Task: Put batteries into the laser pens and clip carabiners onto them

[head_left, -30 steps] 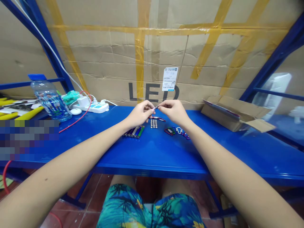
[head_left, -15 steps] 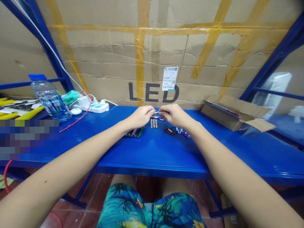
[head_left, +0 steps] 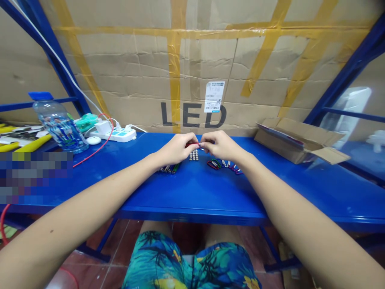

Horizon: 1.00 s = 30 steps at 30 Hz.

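Note:
In front of me, my left hand (head_left: 179, 147) is closed around a slim red metal tube (head_left: 193, 143). At the tube's silver right end, my right hand (head_left: 219, 143) is closed in a pinch. The fingers hide much of the piece. Just below the hands, small round silver button cells (head_left: 194, 155) sit in neat rows, partly covered. Several slim tubes (head_left: 169, 168), one of them green, lie side by side below my left hand. Beneath my right hand are several coloured carabiners (head_left: 225, 163) in red, green, silver and purple.
A blue-capped bottle (head_left: 58, 122), a white power strip (head_left: 120, 134) and a red cable (head_left: 100, 150) stand at the left of the blue table (head_left: 192, 192). An open cardboard box (head_left: 288, 144) sits at right. A large taped carton (head_left: 135, 80) walls the back.
The tube between my hands has shifted slightly down and now shows more red. The red and silver piece seen lying under my fingers is now mostly hidden. The view has tilted slightly.

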### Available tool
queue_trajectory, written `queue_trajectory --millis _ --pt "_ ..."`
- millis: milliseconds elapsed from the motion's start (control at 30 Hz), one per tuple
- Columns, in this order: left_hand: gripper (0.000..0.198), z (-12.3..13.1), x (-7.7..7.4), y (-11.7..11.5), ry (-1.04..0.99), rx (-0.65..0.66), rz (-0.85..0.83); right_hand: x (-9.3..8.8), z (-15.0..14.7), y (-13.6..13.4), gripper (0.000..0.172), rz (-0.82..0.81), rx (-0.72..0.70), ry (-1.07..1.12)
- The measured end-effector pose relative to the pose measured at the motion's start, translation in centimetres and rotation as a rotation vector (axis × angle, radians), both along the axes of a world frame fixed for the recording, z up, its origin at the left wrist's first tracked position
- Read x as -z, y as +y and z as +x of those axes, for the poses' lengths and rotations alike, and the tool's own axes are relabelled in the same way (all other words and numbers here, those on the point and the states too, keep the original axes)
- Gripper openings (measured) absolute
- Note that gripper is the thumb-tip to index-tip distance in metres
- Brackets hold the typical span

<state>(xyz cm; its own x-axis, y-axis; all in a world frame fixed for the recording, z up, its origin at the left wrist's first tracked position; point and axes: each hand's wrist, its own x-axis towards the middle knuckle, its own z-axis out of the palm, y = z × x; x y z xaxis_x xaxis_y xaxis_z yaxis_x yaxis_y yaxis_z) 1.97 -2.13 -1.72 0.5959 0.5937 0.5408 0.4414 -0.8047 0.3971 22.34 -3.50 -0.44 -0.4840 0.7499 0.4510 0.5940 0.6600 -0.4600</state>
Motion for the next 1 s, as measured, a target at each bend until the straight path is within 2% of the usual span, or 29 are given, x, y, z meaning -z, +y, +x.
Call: queue_trajectory --millis 167,267,433,533,667,867,1000 --pt "0.006 0.09 -0.32 -0.48 0.049 0.002 0.13 0.23 0.03 0.1 0.021 -0.233 -0.04 0.149" --pt "0.007 0.25 -0.46 -0.57 0.071 -0.015 0.159 0.26 0.03 0.09 0.02 -0.294 -0.041 0.19" --pt "0.025 0.63 -0.41 -0.09 0.166 -0.105 0.184 0.38 0.06 0.51 0.02 -0.11 -0.006 0.126" --pt "0.028 0.63 -0.48 0.05 0.231 -0.137 0.155 0.45 0.01 0.7 0.019 -0.025 0.007 0.062" --pt "0.023 0.34 -0.61 -0.22 0.254 -0.13 0.115 0.49 -0.06 0.63 0.02 -0.009 0.011 0.022" --pt "0.01 0.01 -0.42 -0.48 0.183 -0.067 0.197 0.4 -0.03 0.39 0.02 -0.065 -0.015 0.052" --pt "0.01 0.33 -0.54 -0.44 0.128 -0.046 0.198 0.15 0.07 0.41 0.02 -0.076 -0.02 0.08"
